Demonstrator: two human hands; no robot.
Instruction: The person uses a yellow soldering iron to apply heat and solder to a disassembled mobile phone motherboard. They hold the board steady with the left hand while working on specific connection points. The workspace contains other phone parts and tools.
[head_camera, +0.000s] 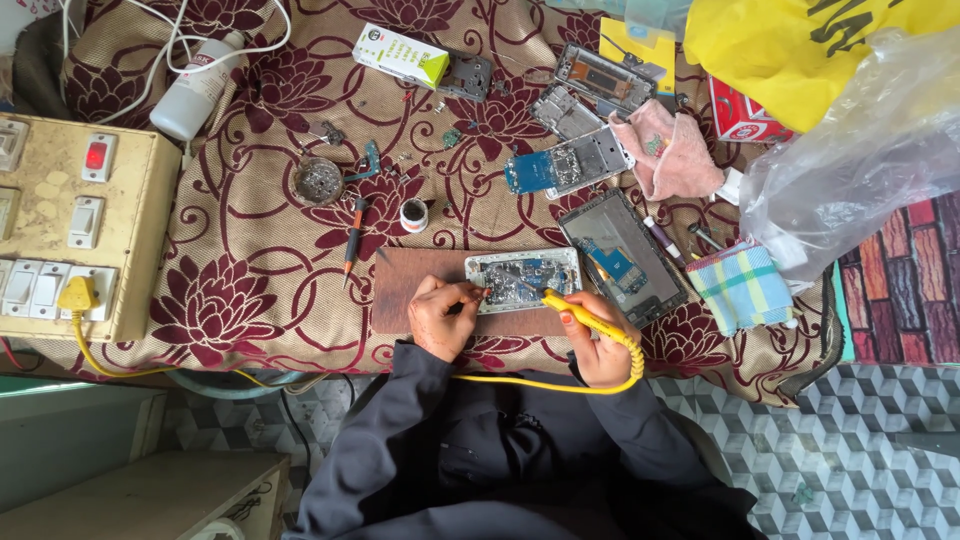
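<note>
While the left hand (440, 318) pinches the near edge of an opened phone chassis (522, 279), the right hand (598, 345) grips a yellow soldering iron (585, 318) like a pen, its tip on the exposed board. The rectangular metal-framed chassis lies on a brown board (400, 285) with its long axis running left to right. The slim plastic iron slants up-left, its coiled yellow cord (545, 384) trailing toward the person. Beneath lies a maroon floral cloth (250, 270); a beige switch box (70, 215) stands at the left.

opened phone (522, 279) flat on board, yellow soldering iron (585, 318) tilted
</note>
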